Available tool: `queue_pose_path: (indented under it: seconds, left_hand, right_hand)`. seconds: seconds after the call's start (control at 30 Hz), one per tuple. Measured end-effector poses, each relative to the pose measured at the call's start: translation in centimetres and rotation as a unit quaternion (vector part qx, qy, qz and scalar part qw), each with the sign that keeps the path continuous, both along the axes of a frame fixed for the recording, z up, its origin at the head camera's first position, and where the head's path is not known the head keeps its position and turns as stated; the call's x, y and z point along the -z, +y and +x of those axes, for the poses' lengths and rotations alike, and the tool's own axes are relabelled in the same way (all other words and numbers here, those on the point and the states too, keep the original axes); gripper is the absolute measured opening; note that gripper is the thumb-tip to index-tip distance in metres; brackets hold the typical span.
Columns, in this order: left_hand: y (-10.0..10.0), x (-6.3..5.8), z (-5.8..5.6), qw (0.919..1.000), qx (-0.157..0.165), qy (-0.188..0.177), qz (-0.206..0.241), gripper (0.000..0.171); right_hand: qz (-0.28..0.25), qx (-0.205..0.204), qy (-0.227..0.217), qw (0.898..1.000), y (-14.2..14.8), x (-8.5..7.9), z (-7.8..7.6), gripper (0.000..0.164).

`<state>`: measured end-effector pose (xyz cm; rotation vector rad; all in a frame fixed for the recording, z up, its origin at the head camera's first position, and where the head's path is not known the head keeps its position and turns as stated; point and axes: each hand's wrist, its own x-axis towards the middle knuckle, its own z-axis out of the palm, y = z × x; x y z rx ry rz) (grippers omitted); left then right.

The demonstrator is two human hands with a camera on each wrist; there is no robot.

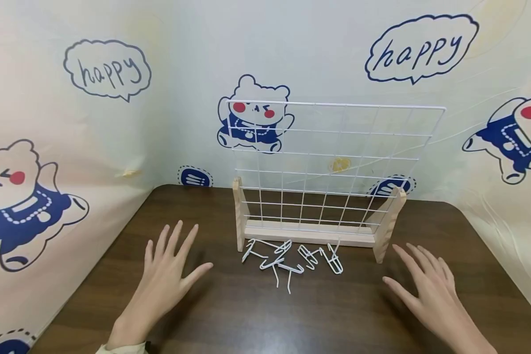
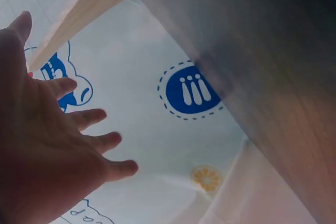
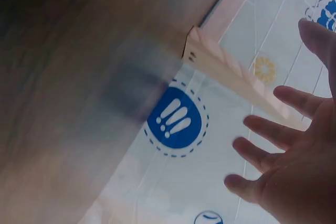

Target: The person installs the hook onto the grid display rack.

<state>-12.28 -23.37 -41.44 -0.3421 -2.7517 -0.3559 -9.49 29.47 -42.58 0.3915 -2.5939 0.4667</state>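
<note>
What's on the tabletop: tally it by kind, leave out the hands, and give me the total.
Wire grid rack with wooden base: 1
White wire hooks: 6
Total: 7

Wall cloth (image 1: 181, 59) with printed lettering. In the head view, the lower-case word "happy" appears twice in dark script, once inside the left speech bubble (image 1: 107, 70) and once inside the right speech bubble (image 1: 422, 48). In the left wrist view, a cut-off bubble (image 2: 86, 214) shows partial lettering. A round blue emblem (image 3: 174, 118) carries three white marks.
</note>
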Motion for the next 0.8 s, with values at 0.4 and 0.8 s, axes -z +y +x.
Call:
queue_pose_path:
  seconds: [0.4,0.8]
  left_hand:
    - [0.9,-1.5,-2.7,0.9918,0.084,-0.002,0.096,0.056]
    - [3.4,-3.9,-7.7,0.9655,0.141,-0.063,0.21,0.063]
  right_hand:
    - [-0.019,-0.06,-0.063,0.996,-1.6,0.0,-1.5,0.043]
    - [-0.096,-0.125,-0.146,0.977,-3.5,1.1,-3.5,0.031]
